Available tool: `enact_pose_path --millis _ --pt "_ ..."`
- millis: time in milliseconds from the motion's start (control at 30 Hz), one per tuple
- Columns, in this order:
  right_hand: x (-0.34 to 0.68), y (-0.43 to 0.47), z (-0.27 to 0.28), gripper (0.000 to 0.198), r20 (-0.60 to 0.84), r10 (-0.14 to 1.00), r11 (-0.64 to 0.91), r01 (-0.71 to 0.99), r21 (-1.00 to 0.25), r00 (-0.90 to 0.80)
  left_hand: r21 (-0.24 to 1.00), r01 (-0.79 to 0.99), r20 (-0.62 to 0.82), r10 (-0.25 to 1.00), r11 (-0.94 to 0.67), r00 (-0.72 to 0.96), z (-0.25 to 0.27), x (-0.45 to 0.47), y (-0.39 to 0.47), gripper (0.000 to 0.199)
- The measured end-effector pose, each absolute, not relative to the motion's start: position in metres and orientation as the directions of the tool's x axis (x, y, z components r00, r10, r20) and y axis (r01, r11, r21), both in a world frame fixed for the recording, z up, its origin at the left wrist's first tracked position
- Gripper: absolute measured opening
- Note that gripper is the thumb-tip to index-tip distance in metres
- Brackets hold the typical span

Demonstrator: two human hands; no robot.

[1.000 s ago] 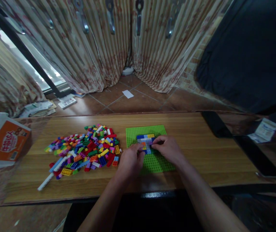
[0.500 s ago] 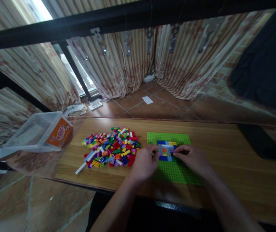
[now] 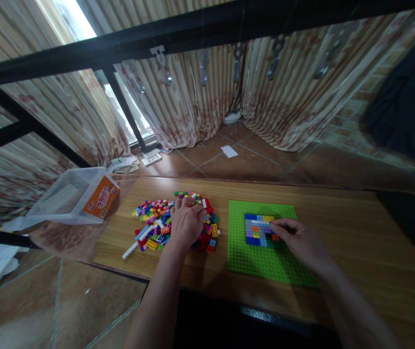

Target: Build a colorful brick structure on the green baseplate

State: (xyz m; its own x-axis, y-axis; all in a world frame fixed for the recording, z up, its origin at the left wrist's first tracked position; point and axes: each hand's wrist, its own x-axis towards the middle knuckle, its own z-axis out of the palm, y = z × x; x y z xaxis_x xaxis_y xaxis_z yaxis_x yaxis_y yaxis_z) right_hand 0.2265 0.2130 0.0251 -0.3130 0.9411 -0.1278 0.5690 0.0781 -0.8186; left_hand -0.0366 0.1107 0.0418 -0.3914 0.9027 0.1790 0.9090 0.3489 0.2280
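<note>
A green studded baseplate (image 3: pixel 261 264) lies on the wooden table, bearing a flat block of building bricks (image 3: pixel 256 230) in blue, white, yellow, orange and grey. At the right side of this block, my right hand (image 3: pixel 299 242) has thumb and forefinger pinched on a small brick, its colour mostly hidden by the fingertips. My left hand (image 3: pixel 186 220) is over the pile of loose bricks (image 3: pixel 156 211), left of the baseplate. Its fingers are apart and bent down among the bricks, with their tips partly hidden; I see nothing held in it.
A clear plastic box (image 3: pixel 67 194) with an orange label lies at the table's left end. A long white piece (image 3: pixel 130 249) sticks out from the pile. A black strap-like item (image 3: pixel 407 220) is at the right. A dark metal bar (image 3: pixel 178 31) crosses above, before curtains (image 3: pixel 192 106).
My left hand has left the brick block and moved left onto the loose pile. My right hand stays at the block's right side. The view has shifted slightly.
</note>
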Motion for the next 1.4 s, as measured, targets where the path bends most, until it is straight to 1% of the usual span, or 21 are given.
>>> enact_pose_path --millis 167,400,533,733,867,1000,1200,1400 --pt "0.227 0.213 0.030 0.027 -0.117 0.946 0.089 0.588 -0.804 -0.304 0.175 0.905 0.157 0.897 0.387 -0.413 0.046 -0.048 0.101 0.029" --pt "0.227 0.211 0.032 0.030 -0.114 0.945 0.082 0.558 -0.826 -0.308 0.161 0.907 0.220 0.882 0.390 -0.418 0.044 -0.051 0.106 0.021" --pt "0.226 0.210 0.033 0.029 -0.101 0.941 0.095 0.535 -0.839 -0.324 0.135 0.924 0.231 0.895 0.358 -0.381 0.036 -0.049 0.116 0.027" --pt "0.223 0.208 0.031 0.029 -0.079 0.931 0.105 0.470 -0.877 -0.356 0.096 0.926 0.221 0.899 0.366 -0.379 0.029 -0.054 0.118 0.033" --pt "0.222 0.206 0.027 0.029 -0.074 0.923 0.110 0.440 -0.891 -0.379 0.104 0.910 0.203 0.887 0.401 -0.414 0.030 -0.056 0.118 0.032" --pt "0.222 0.205 0.024 0.029 -0.085 0.925 0.105 0.465 -0.879 -0.370 0.124 0.893 0.177 0.876 0.432 -0.449 0.032 -0.057 0.117 0.028" --pt "0.223 0.205 0.024 0.029 -0.081 0.924 0.108 0.456 -0.884 -0.375 0.124 0.890 0.179 0.873 0.439 -0.455 0.032 -0.057 0.116 0.037" --pt "0.222 0.205 0.023 0.028 -0.078 0.922 0.106 0.440 -0.892 -0.379 0.121 0.890 0.187 0.870 0.440 -0.456 0.030 -0.058 0.116 0.030"
